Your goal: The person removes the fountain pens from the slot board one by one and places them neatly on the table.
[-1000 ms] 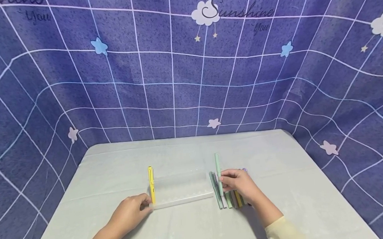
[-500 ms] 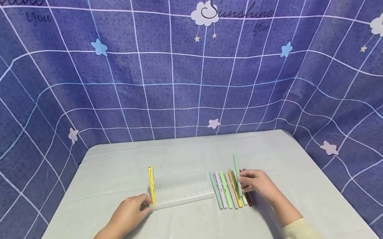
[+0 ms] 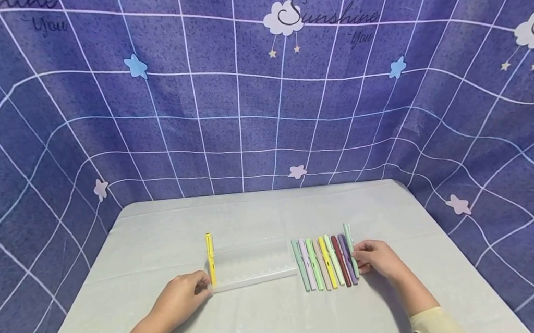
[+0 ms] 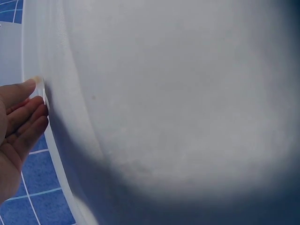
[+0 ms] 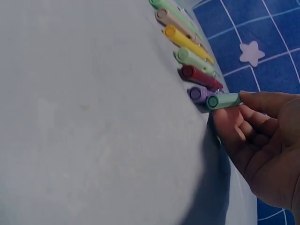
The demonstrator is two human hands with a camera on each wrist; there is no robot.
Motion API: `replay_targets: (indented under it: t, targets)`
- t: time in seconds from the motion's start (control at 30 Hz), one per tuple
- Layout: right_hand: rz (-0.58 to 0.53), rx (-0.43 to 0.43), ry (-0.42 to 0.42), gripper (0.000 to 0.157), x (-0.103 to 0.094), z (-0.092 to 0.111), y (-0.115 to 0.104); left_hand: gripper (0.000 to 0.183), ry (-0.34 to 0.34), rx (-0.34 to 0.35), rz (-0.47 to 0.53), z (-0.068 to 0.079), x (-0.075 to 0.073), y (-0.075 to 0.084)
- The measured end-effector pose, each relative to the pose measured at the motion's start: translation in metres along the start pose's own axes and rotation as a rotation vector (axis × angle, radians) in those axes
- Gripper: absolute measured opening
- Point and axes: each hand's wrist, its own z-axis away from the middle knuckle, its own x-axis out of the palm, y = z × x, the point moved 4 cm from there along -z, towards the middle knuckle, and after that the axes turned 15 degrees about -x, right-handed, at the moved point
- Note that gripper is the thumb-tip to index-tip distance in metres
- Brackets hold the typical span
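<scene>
My right hand (image 3: 379, 258) pinches a mint-green pen (image 3: 347, 233) at the right end of a row of pens. In the right wrist view the mint-green pen (image 5: 224, 101) lies between thumb and fingers, close beside a purple pen (image 5: 198, 94). My left hand (image 3: 183, 298) pinches the left end of a clear plastic pen rack (image 3: 257, 280). A yellow pen (image 3: 211, 260) stands at the rack's left end, just beyond those fingertips. In the left wrist view, thumb and fingers of the left hand (image 4: 23, 117) meet at a pale edge.
Several capped pens lie side by side right of the rack, among them a lilac pen (image 3: 308, 265), a second yellow pen (image 3: 327, 263) and a dark red pen (image 3: 341, 262). A white cloth covers the table (image 3: 260, 324); a blue patterned curtain (image 3: 262, 109) surrounds it.
My right hand has carried the mint-green pen rightward over the row and lowered it at the right end, uncovering the other pens. The left hand stays at the rack.
</scene>
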Motion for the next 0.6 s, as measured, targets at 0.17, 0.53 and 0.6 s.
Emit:
replay_targets:
  t: [0.17, 0.53, 0.6]
  targets:
    - [0.051, 0.044, 0.012, 0.022, -0.0042, 0.0002, 0.0096, 0.021, 0.011, 0.004, -0.001, 0.001, -0.0005, 0.0006]
    - [0.168, 0.094, 0.022, 0.011, 0.0003, 0.0029, 0.0085, 0.021, 0.007, 0.002, -0.006, 0.0018, -0.0018, 0.0015]
    - [0.158, 0.098, 0.029, 0.01, 0.0002, 0.0028, 0.0095, 0.021, 0.01, 0.007, -0.004, 0.0018, -0.0019, 0.002]
